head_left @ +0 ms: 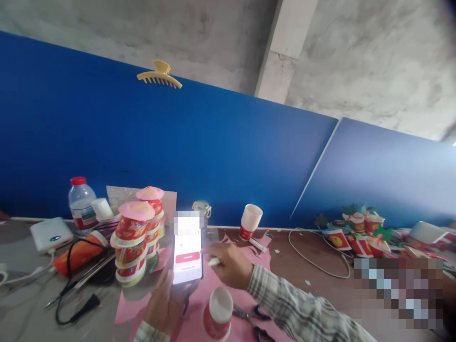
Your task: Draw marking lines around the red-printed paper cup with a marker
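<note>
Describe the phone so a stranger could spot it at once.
Find the long blue partition behind the table, then drop to the pink paper at bottom centre. Above it, the left hand holds the phone. Its bright screen with a red bar sets it apart from the nearby paper cups.

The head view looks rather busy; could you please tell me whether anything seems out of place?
The yellow claw clip looks odd: it sits at the top edge of the blue partition, well above the table.
</note>
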